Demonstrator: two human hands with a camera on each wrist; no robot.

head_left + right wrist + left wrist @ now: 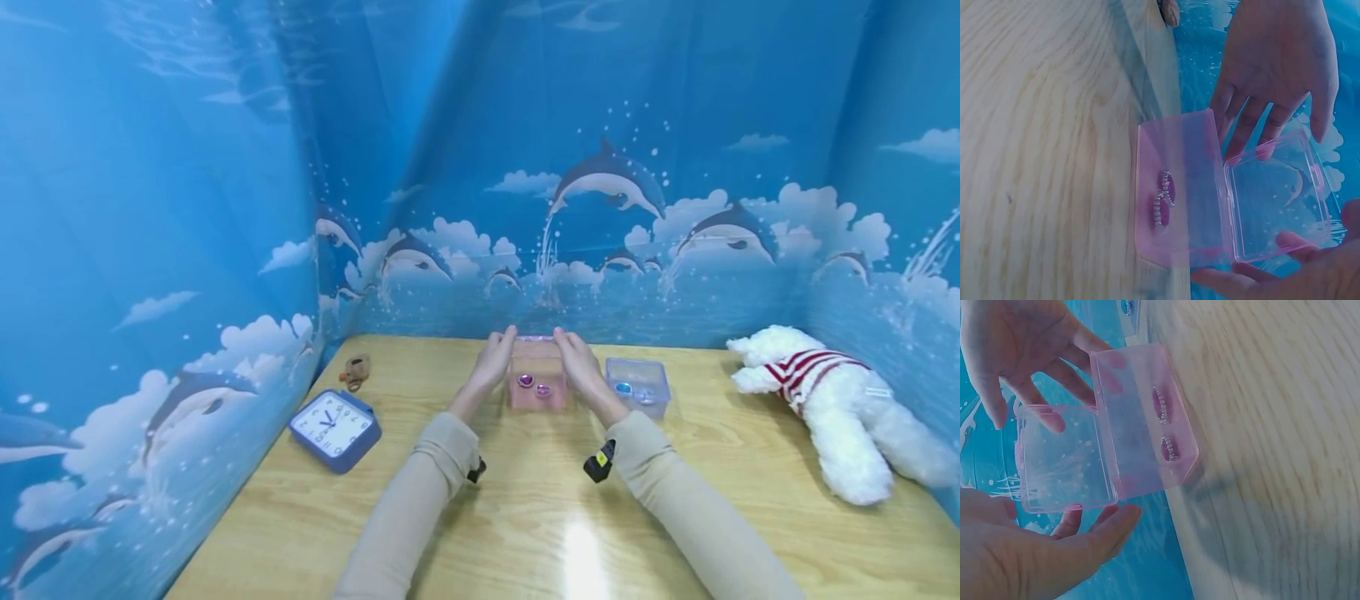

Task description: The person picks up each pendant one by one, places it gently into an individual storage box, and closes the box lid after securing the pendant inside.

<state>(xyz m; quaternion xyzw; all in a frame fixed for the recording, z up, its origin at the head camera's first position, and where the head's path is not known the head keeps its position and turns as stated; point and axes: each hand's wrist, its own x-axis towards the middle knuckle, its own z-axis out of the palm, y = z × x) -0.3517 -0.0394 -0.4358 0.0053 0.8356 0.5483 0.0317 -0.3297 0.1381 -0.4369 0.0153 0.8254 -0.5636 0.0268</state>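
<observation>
A clear pink box (537, 402) sits on the table between both hands, its hinged lid (1063, 464) swung up. Inside lie two magenta gem pieces (526, 381) edged with small shiny beads. My left hand (489, 365) is along the box's left side, its fingers extended and fingertips at the lid's edge. On the opposite side, my right hand (582, 365) has its fingers spread, with fingertips overlapping the lid in the wrist views. Both thumbs point upward near the lid's top corners in the head view.
A clear lilac box (654, 383) with a blue gem piece stands to the right. Farther right lies a white plush toy (832, 400) in a striped top. At left are a blue square clock (336, 429) and a small brown item (357, 372). A dolphin-print curtain (465, 208) encloses the table.
</observation>
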